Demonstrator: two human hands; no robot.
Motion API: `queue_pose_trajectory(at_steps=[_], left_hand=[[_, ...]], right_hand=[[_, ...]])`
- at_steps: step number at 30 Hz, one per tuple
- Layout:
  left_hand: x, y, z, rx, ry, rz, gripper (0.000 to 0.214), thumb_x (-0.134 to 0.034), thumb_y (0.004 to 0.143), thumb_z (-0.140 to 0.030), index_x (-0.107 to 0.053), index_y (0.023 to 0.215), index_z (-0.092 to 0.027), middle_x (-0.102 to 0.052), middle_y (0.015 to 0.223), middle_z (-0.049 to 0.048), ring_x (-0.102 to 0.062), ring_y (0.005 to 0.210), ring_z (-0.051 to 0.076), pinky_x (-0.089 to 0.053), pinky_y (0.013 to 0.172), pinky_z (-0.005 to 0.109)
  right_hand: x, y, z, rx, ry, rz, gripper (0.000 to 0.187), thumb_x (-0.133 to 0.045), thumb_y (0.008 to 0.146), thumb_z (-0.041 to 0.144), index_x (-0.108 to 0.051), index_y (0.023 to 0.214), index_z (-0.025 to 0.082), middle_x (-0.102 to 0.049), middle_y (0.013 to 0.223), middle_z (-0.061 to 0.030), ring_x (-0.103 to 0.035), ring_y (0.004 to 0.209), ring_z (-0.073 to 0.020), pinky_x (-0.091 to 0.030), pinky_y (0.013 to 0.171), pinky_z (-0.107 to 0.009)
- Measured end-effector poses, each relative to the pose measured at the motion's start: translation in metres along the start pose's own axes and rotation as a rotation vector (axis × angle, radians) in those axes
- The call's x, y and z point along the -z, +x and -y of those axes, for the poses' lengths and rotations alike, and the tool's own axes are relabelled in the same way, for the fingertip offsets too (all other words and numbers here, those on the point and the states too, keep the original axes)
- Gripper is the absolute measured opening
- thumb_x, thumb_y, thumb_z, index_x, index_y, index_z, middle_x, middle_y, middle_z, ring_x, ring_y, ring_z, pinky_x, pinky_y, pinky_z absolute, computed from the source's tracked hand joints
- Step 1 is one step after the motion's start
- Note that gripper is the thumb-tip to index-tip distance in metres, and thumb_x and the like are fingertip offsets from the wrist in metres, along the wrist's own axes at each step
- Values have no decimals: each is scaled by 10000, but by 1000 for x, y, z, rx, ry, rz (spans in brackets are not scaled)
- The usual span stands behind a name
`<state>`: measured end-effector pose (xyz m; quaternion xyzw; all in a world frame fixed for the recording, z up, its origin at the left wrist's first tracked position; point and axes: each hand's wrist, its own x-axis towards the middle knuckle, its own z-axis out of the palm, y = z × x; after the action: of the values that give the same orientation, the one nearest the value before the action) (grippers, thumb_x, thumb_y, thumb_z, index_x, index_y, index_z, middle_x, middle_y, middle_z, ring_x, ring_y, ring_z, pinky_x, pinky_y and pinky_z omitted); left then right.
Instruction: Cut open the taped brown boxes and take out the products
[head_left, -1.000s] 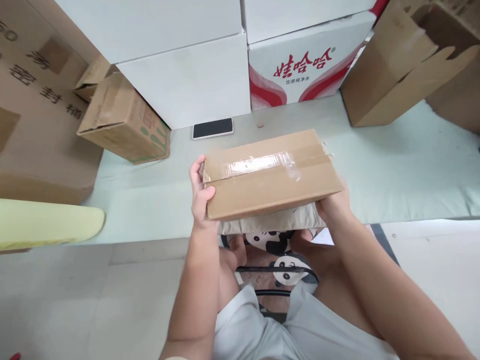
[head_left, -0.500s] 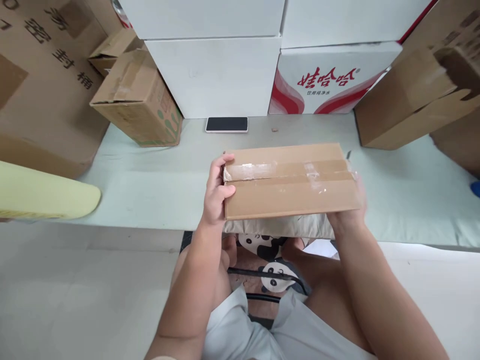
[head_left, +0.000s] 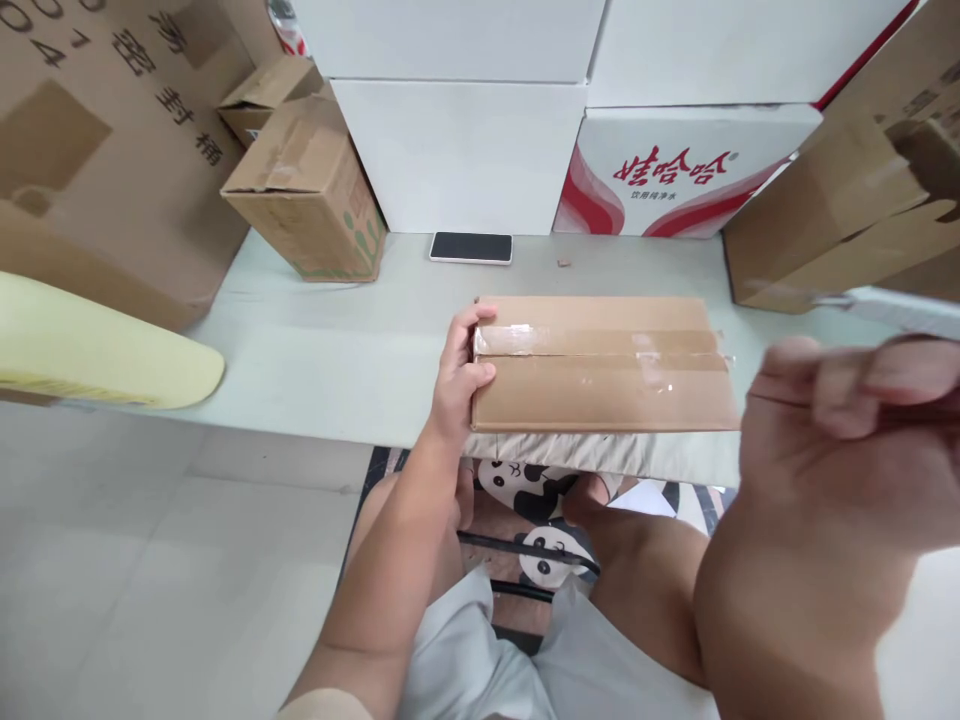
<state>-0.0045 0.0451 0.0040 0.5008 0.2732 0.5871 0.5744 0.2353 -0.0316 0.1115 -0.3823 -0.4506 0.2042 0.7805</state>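
A flat brown cardboard box point(head_left: 600, 400) with clear tape along its top seam rests at the front edge of the covered table. My left hand point(head_left: 457, 375) grips its left end, thumb on top and fingers round the far side. Raised to the right of the box, apart from it, my right hand point(head_left: 855, 420) is closed around a utility knife point(head_left: 900, 310). The knife is pale, with its thin end pointing left, and is partly blurred.
A phone point(head_left: 471, 247) lies behind the box, near a small brown scrap point(head_left: 564, 263). White cartons point(head_left: 457, 150) stand along the back. Brown cartons flank the table, one at left point(head_left: 300, 190) and an open one at right point(head_left: 817, 220). A yellow roll-like object point(head_left: 112, 350) juts in from the left.
My right hand has let go of the box's right end and risen to the right, the knife now showing in it. My left hand still holds the box.
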Motion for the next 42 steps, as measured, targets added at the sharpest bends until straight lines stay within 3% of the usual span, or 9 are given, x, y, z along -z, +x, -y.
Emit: queue_pose_trajectory(at_steps=[3, 5, 11, 14, 24, 37, 42], left_hand=[[-1, -2, -2, 11, 19, 7, 649, -816, 667, -566, -615, 1227, -306, -625, 1189, 31, -619, 1035, 258, -531, 935, 398], [-2, -4, -4, 16, 28, 11, 660, -817, 666, -587, -611, 1230, -314, -620, 1167, 26, -612, 1005, 248, -531, 906, 388], [-4, -3, -2, -15, 37, 11, 647, -803, 693, -609, -607, 1230, -306, -604, 1167, 27, -578, 1025, 248, -491, 925, 380], [-3, -1, 1, -18, 67, 22, 672, -799, 693, -627, -596, 1245, -303, -600, 1179, 36, -573, 1032, 258, -483, 942, 393], [1, -2, 3, -61, 148, 49, 663, -747, 719, -640, -581, 1264, -303, -582, 1289, 52, -552, 1160, 299, -460, 1040, 434], [-2, -3, -3, -61, 111, 46, 620, -764, 737, -624, -599, 1244, -309, -615, 1156, 29, -585, 1016, 255, -509, 937, 411], [-2, -3, -4, -58, 128, 42, 631, -766, 731, -643, -600, 1233, -299, -614, 1172, 38, -576, 1049, 268, -494, 958, 412]], right_hand=[[-26, -16, -3, 104, 12, 79, 236, -753, 923, 448, -839, 1029, 256, -580, 545, 50, -466, 416, -87, -403, 373, -269], [-36, -25, -7, 114, -54, 192, 205, -760, 928, 414, -840, 1048, 269, -664, 657, 18, -541, 503, -104, -392, 411, -279], [-42, -33, -13, 176, -321, 543, 120, -757, 918, 291, -830, 1013, 302, -769, 796, 2, -587, 575, -129, -450, 529, -311], [-46, -32, -12, 228, -431, 638, 153, -785, 876, 242, -823, 1012, 301, -776, 802, -9, -614, 574, -145, -484, 536, -307], [-50, -36, -10, 237, -526, 739, 179, -763, 900, 245, -801, 1073, 271, -776, 878, -35, -675, 705, -161, -521, 641, -290], [-51, -36, -9, 225, -528, 725, 161, -708, 894, 216, -792, 1013, 286, -774, 896, -34, -682, 705, -163, -542, 636, -305], [-51, -36, -6, 188, -548, 695, 151, -684, 865, 202, -778, 955, 279, -749, 869, -32, -672, 706, -176, -527, 625, -327]])
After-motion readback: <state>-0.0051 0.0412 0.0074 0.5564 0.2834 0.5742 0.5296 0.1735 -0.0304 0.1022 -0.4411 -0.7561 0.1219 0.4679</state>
